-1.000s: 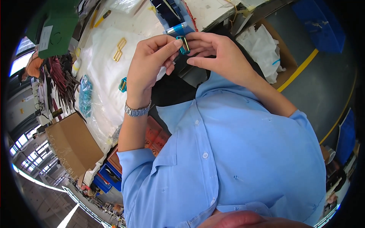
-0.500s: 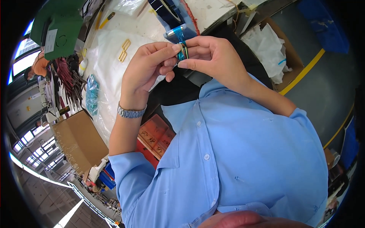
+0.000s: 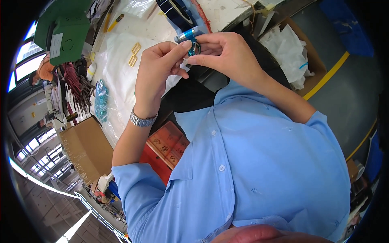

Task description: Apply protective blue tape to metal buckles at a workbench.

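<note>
The counter [image 3: 227, 12] runs across the top of the frame, partly covered by a clear plastic sheet [image 3: 117, 69] with two small yellow frames [image 3: 134, 54] lying on it. A green machine housing [image 3: 65, 30] stands at the upper left, a cardboard box [image 3: 87, 148] sits at the left, and an open carton of white wrapping [image 3: 293, 56] at the upper right beside a yellow floor line [image 3: 328, 75]. Windows curve along the left rim. Top centre, the small blue part [image 3: 191, 42], shiny with a metal end, is held above the counter edge. The left hand [image 3: 156, 73] pinches it by thumb and forefinger; the right hand [image 3: 225, 52] has its grip closed on it too.
</note>
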Demonstrator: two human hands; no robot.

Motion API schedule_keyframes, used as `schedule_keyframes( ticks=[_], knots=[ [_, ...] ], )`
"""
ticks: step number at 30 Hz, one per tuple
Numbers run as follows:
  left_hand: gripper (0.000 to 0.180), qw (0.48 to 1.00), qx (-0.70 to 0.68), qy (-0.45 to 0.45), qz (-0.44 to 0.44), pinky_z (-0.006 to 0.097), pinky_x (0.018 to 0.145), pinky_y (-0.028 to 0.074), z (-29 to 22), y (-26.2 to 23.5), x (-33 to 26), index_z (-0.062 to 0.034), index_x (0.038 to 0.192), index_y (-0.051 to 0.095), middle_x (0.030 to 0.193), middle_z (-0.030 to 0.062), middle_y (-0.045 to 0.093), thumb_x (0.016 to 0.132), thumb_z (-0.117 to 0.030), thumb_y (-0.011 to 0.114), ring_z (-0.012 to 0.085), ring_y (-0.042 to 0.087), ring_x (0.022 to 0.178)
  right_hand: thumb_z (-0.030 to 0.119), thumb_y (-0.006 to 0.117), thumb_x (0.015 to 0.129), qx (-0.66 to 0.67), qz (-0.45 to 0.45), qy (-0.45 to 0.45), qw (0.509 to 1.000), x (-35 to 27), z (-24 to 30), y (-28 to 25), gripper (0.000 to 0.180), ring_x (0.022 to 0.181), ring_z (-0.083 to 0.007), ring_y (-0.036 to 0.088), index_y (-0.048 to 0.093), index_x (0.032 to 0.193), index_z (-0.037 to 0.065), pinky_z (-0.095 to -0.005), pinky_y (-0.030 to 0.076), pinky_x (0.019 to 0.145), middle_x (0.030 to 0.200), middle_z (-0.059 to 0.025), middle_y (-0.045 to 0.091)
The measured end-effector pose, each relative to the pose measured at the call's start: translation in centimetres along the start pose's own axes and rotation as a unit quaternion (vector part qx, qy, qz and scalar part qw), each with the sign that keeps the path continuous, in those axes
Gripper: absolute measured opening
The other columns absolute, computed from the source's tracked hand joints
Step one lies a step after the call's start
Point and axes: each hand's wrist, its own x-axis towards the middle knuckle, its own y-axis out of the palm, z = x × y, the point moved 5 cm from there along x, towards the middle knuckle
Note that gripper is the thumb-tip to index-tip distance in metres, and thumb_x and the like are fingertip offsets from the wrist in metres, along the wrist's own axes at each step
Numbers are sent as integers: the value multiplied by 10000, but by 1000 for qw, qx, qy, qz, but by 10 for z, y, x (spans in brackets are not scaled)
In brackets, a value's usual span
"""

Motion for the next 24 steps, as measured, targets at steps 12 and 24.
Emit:
schedule_keyframes(
  ticks=[12, 24],
  knots=[
    [237, 969, 126, 188, -96, 249, 693, 587, 4, 14, -35, 70, 1054, 763, 849, 66, 736, 1093, -153, 695, 119, 710, 735, 175, 873, 913, -75, -32, -38, 996, -1, 4, 5, 360, 839, -169, 805, 782, 1187, -40, -286, 620, 787, 922, -136, 822],
    [227, 914, 260, 274, -149, 278, 545, 424, -20, 21, -31, 31, 882, 742, 631, 63, 624, 1005, -159, 728, 79, 554, 572, 189, 862, 943, 19, -38, -12, 999, -3, -6, 8, 363, 829, -122, 781, 780, 1214, -39, -257, 604, 766, 931, -121, 830]
  ],
)
